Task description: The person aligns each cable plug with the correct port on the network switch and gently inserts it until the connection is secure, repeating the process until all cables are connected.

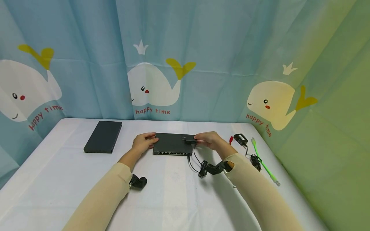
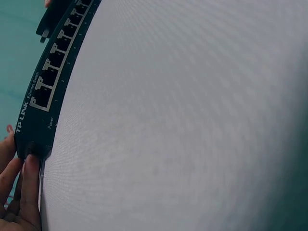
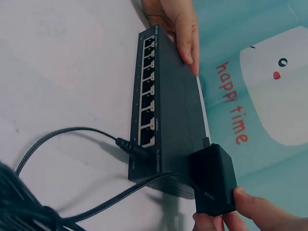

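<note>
A black TP-LINK Ethernet switch (image 1: 170,144) stands mid-table, its row of ports (image 3: 149,91) facing the person. At its left end my left hand (image 1: 142,143) grips the casing, thumb on top. My right hand (image 1: 211,140) pinches a black power adapter (image 3: 214,180) over the switch's right end, prongs pointing left. A cable runs from the adapter into a tied bundle (image 1: 203,168). The cable's barrel plug (image 3: 132,148) sits at the front face, beside the ports. In the left wrist view, left fingers (image 2: 30,187) touch the switch's end.
A second black flat box (image 1: 103,137) lies at the back left. On the right are another black adapter (image 1: 241,139) with a bundled cable (image 1: 255,162), a bright green network cable (image 1: 264,165) and a red connector (image 1: 231,140). Curtains border the table behind and at right.
</note>
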Motion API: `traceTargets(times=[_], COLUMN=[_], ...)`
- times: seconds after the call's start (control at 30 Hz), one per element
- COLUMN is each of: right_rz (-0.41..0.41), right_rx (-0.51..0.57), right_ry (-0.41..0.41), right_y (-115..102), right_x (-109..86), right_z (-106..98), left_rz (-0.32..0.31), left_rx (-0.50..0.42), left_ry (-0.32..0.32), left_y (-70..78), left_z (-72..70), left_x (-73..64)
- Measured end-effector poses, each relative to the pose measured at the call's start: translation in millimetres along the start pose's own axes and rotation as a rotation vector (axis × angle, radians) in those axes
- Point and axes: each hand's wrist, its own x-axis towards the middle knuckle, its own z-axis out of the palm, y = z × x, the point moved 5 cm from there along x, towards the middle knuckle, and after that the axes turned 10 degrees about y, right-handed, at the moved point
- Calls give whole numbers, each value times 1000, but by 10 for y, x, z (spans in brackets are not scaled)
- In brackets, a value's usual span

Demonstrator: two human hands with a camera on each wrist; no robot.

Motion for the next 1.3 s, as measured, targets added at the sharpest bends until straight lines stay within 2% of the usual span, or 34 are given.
traceTargets(times=[0.2, 0.4, 0.63, 0.87, 1.3], right_rz=[18, 32, 68, 39, 27], right_rx=[13, -29, -20, -13, -67], right_ry=[32, 77, 37, -34, 25], right_y=[28, 48, 49, 29, 34], right_x=[17, 23, -44, -98, -97], right_z=[72, 112, 99, 126, 231], left_rz=[0, 2, 2, 20, 8], left_rx=[-6, -8, -9, 2, -16], left_ry=[-1, 0, 3, 4, 4], left_y=[-2, -1, -4, 8, -20], left_z=[7, 7, 7, -8, -9], left_x=[2, 0, 6, -2, 10])
